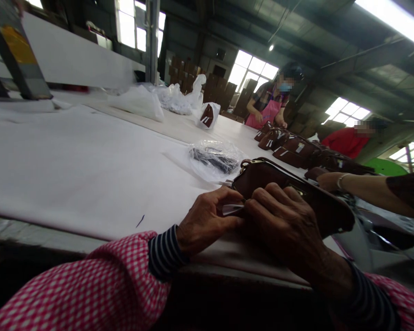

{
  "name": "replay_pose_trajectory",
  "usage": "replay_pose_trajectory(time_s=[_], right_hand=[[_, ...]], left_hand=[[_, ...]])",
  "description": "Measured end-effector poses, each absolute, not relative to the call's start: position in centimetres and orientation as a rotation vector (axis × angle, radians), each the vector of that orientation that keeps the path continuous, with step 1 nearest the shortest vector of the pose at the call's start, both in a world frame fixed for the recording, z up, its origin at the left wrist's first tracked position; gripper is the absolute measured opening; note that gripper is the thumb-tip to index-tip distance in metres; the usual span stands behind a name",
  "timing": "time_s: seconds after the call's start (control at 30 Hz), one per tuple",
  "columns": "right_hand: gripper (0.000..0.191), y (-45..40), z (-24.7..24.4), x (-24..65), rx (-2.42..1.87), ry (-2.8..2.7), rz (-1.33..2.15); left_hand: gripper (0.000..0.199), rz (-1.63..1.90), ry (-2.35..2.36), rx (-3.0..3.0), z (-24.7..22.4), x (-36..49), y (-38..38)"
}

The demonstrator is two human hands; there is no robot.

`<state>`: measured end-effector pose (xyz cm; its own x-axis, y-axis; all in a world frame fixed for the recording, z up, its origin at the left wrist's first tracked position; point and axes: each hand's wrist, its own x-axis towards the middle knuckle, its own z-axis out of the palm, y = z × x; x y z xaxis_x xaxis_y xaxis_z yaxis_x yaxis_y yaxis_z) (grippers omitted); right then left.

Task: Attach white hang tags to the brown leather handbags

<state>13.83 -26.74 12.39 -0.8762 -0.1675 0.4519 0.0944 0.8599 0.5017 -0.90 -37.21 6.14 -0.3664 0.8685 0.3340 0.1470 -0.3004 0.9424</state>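
Observation:
A dark brown handbag [262, 177] with a zip and a carry strap lies on the white-covered table in front of me. At its left end, my left hand [207, 220] has thumb and forefinger closed around a thin white strip [232, 209] beside the bag's metal fitting. My right hand [290, 230] is closed against the near side of the bag, its fingers curled and its fingertips hidden. The strip's right end meets those right fingers.
Beyond the bag lies a clear plastic bundle with something dark inside [215, 156]. Several brown handbags [296, 149] stand along the right. A wrapped bag [209, 116] and crumpled white wrapping [179, 97] sit farther back. A co-worker's arm [362, 186] reaches in from the right; two people stand beyond.

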Motion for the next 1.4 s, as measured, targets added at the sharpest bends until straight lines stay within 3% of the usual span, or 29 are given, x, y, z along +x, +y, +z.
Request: replay_pose_trajectory(time_s=[0.1, 0.27, 0.73, 0.87, 1.4], right_hand=[[0.024, -26.7, 12.4, 13.9, 0.050, -2.551, -0.725], [0.021, -26.7, 12.5, 13.9, 0.039, -2.557, -0.728], [0.021, -26.7, 12.4, 14.0, 0.012, -2.550, -0.731], [0.013, -26.8, 12.3, 13.9, -0.022, -2.550, -0.696], [0.018, -26.6, 12.5, 13.9, 0.028, -2.600, -0.586]], left_hand=[[0.032, 1.649, 1.606, 1.415, 5.8, -1.0, -37.3], [0.012, 1.666, 1.740, 1.542, 5.3, -0.8, -36.9], [0.011, 1.795, 1.596, 1.627, 5.2, -0.8, -36.9], [0.012, 1.811, 1.587, 1.640, 5.1, -0.8, -37.0], [0.012, 1.871, 1.840, 2.110, 4.3, -0.5, -36.8]])
